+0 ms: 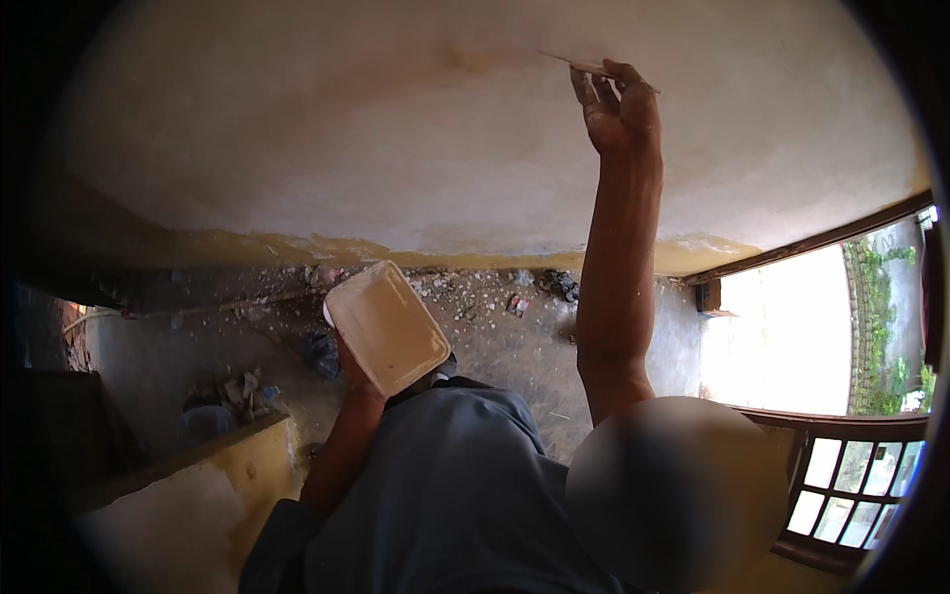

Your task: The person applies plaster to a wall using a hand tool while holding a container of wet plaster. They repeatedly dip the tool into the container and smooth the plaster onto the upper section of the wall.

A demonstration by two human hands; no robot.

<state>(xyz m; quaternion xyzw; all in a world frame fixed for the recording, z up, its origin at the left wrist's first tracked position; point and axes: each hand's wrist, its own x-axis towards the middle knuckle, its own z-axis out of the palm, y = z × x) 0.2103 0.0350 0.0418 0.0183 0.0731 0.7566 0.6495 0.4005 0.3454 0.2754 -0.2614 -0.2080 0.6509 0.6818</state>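
My right hand (623,111) is raised high against the pale plastered wall (346,129), fingers closed round a thin flat scraper (591,68). The scraper shows almost edge-on, its thin end pointing left along the wall; whether it touches the surface I cannot tell. Whitish smears mark my fingers. Lower and to the left, my left hand (358,370) grips a rectangular plastic tub (389,329) by its near left side. Cream-coloured paste coats the inside of the tub, which is tilted. Most of the left fingers are hidden beneath it.
White chips and rubble (465,297) litter the floor along the wall's foot. A black plastic bag (561,285) lies there too. A low yellow wall (259,460) stands at the left, with a debris heap (242,391) behind it. To the right are a bright doorway (777,332) and a barred window (851,485).
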